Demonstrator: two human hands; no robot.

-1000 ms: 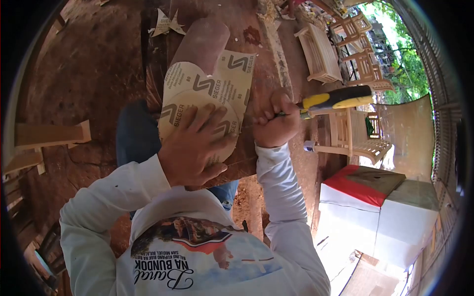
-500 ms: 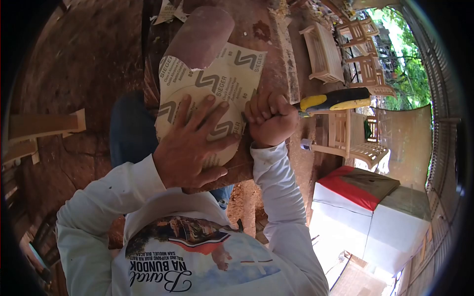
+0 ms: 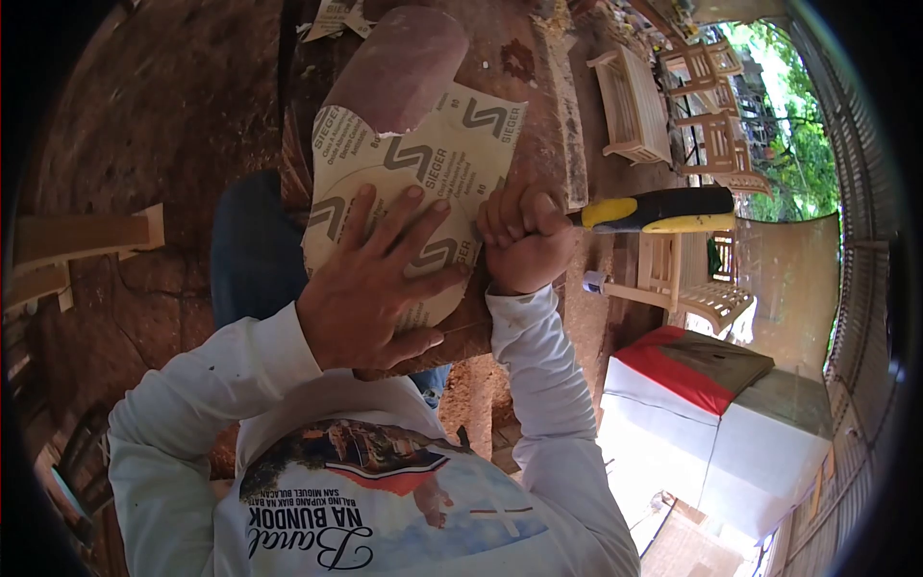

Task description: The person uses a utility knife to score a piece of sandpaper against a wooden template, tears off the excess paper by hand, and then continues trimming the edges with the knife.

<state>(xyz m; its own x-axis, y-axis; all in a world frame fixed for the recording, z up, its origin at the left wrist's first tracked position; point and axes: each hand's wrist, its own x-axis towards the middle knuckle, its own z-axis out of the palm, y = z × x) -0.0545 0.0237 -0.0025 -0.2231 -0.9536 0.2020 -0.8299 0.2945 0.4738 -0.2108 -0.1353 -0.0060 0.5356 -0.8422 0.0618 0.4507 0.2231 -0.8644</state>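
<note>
My left hand (image 3: 380, 274) lies flat, fingers spread, on a sheet of sandpaper (image 3: 385, 163) with its printed beige backing up. A curved line shows on the sheet around my fingers. At the sheet's right edge, my right hand (image 3: 527, 236) is closed in a fist around a hand tool with a black and yellow handle (image 3: 663, 209). The handle sticks out to the right; the working end is hidden in my fist. A curled piece of sandpaper (image 3: 399, 72), reddish-brown grit outward, covers the sheet's top part.
All this rests on a dark wooden work surface (image 3: 481, 337). Sandpaper scraps (image 3: 332, 19) lie at its far end. Wooden benches and chairs (image 3: 630, 106) stand to the right, near a large white box with a red cover (image 3: 687, 365). A wooden piece (image 3: 87, 240) is at the left.
The tool's handle has tilted slightly downward at its outer end, with my right fist turning a little. My left hand keeps its place on the sheet. The whole view has shifted slightly.
</note>
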